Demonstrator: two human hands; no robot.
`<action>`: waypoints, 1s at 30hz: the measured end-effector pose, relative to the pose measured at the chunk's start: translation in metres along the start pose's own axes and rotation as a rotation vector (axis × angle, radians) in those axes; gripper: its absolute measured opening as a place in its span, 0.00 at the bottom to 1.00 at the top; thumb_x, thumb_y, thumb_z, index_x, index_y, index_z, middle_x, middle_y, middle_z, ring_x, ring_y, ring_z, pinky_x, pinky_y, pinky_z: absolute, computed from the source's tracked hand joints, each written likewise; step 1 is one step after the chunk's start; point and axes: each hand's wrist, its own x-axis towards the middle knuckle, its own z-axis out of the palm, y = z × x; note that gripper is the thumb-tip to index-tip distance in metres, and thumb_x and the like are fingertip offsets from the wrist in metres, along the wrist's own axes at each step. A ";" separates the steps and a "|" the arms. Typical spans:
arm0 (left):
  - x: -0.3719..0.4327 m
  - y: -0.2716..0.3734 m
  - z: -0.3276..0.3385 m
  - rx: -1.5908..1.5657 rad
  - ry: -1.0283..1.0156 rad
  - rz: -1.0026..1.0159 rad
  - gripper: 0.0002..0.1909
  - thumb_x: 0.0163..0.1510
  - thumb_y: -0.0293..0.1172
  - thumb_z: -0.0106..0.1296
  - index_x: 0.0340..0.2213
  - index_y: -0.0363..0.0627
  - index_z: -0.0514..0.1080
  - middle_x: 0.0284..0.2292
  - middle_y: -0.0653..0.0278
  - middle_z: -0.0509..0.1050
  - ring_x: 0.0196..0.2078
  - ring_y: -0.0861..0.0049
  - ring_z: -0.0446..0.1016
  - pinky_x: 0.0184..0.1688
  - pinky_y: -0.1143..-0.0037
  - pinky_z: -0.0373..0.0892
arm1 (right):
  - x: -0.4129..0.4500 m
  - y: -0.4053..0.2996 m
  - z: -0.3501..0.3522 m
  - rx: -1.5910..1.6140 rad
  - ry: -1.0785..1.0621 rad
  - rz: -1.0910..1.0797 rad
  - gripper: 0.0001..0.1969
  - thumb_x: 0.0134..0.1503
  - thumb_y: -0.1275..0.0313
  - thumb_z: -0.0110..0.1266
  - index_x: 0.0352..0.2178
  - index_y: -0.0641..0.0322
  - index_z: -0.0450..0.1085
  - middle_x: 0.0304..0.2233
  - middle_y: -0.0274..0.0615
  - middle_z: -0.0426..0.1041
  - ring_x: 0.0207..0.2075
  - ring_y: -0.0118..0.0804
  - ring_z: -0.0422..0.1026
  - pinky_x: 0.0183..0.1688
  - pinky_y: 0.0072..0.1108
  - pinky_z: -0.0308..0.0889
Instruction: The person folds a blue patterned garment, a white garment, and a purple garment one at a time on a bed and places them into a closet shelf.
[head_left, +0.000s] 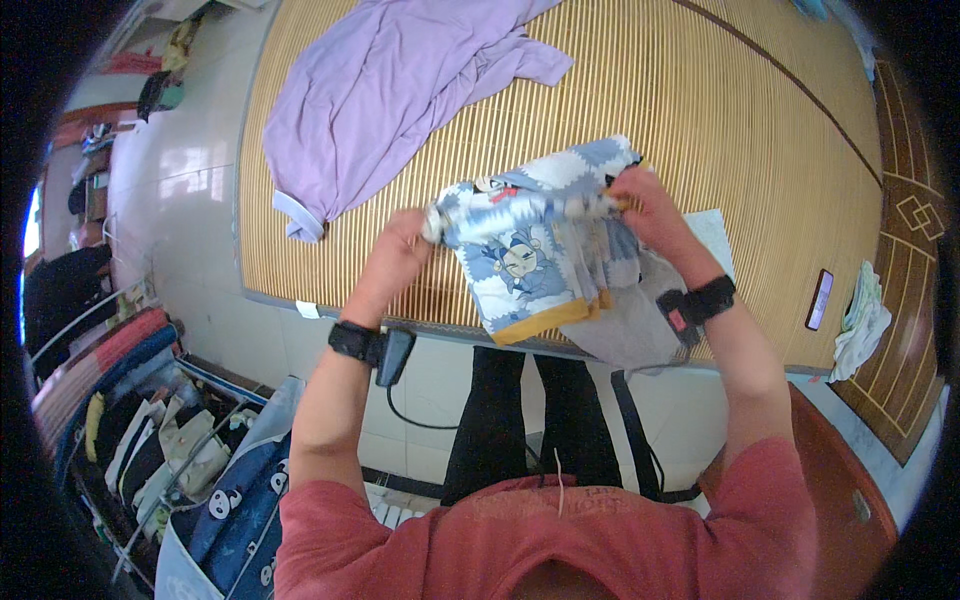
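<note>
A blue and white garment with cartoon figures and mustard-yellow trim is stretched between my hands above the near edge of the bamboo mat. My left hand grips its left end, and my right hand grips its upper right part. Both hands are slightly blurred, and so is the cloth between them. Under the garment's right side lies a grey cloth that hangs a little over the mat's edge. A pale cloth shows behind my right wrist. Each of my wrists wears a black strap.
A lilac long-sleeved garment lies spread on the bamboo mat at the upper left. A phone and a crumpled pale cloth are at the right. At the lower left stands a metal rack with folded clothes.
</note>
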 end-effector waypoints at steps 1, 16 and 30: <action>-0.010 0.000 0.005 0.213 -0.047 0.169 0.15 0.37 0.17 0.45 0.31 0.43 0.69 0.32 0.59 0.70 0.35 0.65 0.67 0.40 0.73 0.63 | -0.017 0.001 0.000 -0.120 -0.081 -0.037 0.12 0.35 0.80 0.47 0.27 0.62 0.65 0.35 0.45 0.63 0.40 0.46 0.61 0.44 0.29 0.57; -0.008 0.032 0.102 0.438 -0.304 0.353 0.27 0.36 0.30 0.54 0.41 0.39 0.61 0.43 0.56 0.62 0.49 0.60 0.56 0.50 0.69 0.55 | -0.104 -0.054 0.058 -0.304 -0.310 -0.060 0.17 0.36 0.76 0.48 0.34 0.59 0.64 0.37 0.42 0.63 0.41 0.44 0.59 0.45 0.31 0.56; -0.048 0.033 0.164 0.655 -0.255 0.107 0.36 0.32 0.35 0.56 0.44 0.38 0.56 0.47 0.56 0.56 0.52 0.58 0.51 0.49 0.63 0.54 | -0.068 -0.032 0.068 -0.299 -0.416 0.094 0.08 0.39 0.76 0.48 0.26 0.58 0.65 0.28 0.40 0.67 0.37 0.43 0.64 0.37 0.32 0.58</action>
